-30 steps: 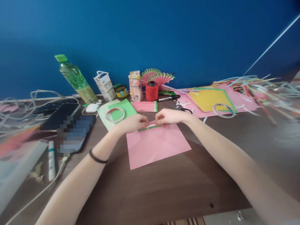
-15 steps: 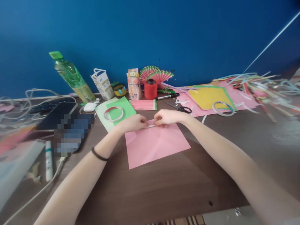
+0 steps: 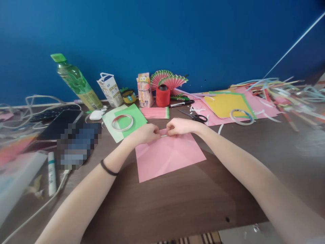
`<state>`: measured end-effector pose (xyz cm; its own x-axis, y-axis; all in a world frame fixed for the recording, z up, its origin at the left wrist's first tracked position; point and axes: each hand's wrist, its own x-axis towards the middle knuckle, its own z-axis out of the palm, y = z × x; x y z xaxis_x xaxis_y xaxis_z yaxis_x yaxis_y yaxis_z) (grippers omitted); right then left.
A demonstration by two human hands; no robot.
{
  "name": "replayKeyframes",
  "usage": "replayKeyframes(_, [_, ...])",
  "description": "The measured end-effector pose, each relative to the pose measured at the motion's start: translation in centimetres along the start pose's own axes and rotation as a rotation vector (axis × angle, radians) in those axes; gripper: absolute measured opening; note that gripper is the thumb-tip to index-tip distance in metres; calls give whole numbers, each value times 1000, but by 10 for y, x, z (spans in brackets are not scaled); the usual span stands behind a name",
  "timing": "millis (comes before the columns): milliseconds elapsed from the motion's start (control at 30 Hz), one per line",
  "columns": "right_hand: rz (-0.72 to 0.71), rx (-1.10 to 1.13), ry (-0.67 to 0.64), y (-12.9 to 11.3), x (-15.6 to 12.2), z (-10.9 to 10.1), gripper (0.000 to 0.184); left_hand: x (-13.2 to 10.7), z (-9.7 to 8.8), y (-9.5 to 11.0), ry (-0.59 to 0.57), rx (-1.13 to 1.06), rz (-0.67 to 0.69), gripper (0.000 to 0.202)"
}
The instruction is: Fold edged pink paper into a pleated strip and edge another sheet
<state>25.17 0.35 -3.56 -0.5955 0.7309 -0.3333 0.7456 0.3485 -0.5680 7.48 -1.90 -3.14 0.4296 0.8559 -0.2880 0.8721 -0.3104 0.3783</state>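
A sheet of pink paper [image 3: 170,156] lies on the dark wooden table in front of me, its near corner pointing towards me. At its far edge my left hand [image 3: 149,133] is closed, fingers pinching the paper. Just to the right, my right hand [image 3: 177,127] pinches the same edge with thumb and fingers. A short white strip [image 3: 164,136] shows along that edge between the two hands; its ends are hidden by the fingers. Beyond the hands lies a pleated pink paper strip [image 3: 154,113] with a green end.
A tape roll [image 3: 122,129] rests on green paper [image 3: 135,115] at left. Black-handled scissors [image 3: 200,118] lie right of the hands, near a red thread spool [image 3: 163,96]. Another tape roll [image 3: 241,122] overlaps yellow paper [image 3: 225,105]. A green bottle [image 3: 77,83] leans at back left.
Both hands stay at the far edge of the pink paper, with only slight finger movement. The view has shifted very slightly.
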Motion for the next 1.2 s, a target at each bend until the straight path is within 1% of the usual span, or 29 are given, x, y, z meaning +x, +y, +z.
replayKeyframes(300, [6,5,12,3,2,2,12,1,2,0,17,19,4,16])
replayKeyframes(533, [4,-7,19,1,1,2,13,2,2,-1,23,37,29,16])
replayKeyframes(800, [-8,-48,30,0,0,1,13,1,3,0,43,62,20,17])
replayKeyframes(1200, [15,-78,31,-3,0,2,14,2,6,-3,70,46,31,16])
